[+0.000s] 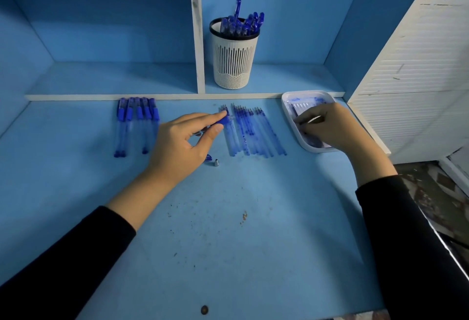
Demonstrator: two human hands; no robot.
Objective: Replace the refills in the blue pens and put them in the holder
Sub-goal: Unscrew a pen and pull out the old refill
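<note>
Blue pen (222, 120) in curled left hand (181, 146)

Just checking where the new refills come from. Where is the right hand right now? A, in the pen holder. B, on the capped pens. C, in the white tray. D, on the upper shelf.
C: the right hand sits in the white tray, pinching a thin refill, while the left hand holds a blue pen.

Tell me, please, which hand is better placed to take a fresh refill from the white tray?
The right hand: it is over the white tray, and its fingertips seem to pinch a thin refill. The left hand is busy holding the pen, farther from the tray.
</note>
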